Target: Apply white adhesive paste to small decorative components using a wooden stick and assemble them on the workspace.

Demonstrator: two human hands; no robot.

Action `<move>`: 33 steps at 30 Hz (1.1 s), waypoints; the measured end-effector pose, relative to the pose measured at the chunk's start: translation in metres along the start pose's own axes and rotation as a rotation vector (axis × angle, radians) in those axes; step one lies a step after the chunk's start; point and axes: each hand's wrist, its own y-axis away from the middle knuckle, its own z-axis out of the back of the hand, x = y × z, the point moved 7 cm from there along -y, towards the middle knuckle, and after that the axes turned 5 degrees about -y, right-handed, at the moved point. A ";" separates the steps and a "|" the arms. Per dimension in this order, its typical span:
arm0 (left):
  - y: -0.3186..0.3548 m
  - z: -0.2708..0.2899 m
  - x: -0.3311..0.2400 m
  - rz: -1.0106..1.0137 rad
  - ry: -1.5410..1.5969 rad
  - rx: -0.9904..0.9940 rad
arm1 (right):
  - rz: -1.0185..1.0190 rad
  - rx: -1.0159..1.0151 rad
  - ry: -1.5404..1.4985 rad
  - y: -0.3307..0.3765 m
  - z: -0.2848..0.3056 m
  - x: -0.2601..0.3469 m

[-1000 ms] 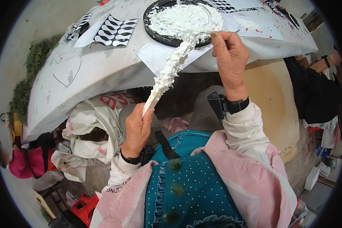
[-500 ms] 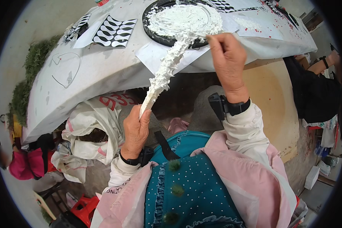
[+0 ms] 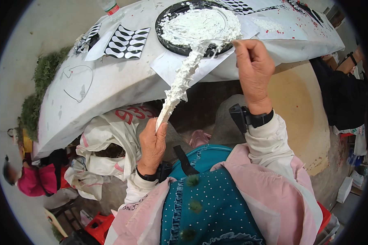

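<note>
L hand [image 3: 152, 148] had its fingers closed round the near, lower end of a long white rope of fluffy fibre [image 3: 179, 85], thumb up along it. The rope ran up & far-right from there to the black tray [image 3: 167, 38] on the tabletop [image 3: 110, 85], where it joined a heaped pile of the same white stuff [image 3: 198, 24]. R hand [image 3: 253, 75] was at the rope's far end by the tray's near rim, fingers curled shut; whether they actually pinched fibre there, can't tell.

Judging by looks: stuff is v. light, soft, loosely matted, prob. pulls apart easily if tugged hard. Best held gently at both ends w/ even tension. Patterned black-and-white sheets [image 3: 126, 41] lay far-left on the tabletop.
</note>
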 end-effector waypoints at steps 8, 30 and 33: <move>-0.035 0.024 -0.006 -0.020 -0.153 -0.082 | -0.349 -0.171 -0.566 0.010 0.017 -0.053; -0.161 0.021 -0.079 -0.539 -0.544 -0.232 | -0.538 -0.283 -0.738 0.024 0.051 -0.095; -0.124 0.039 -0.130 -0.683 -0.551 -0.181 | -0.540 -0.265 -0.716 0.026 0.047 -0.094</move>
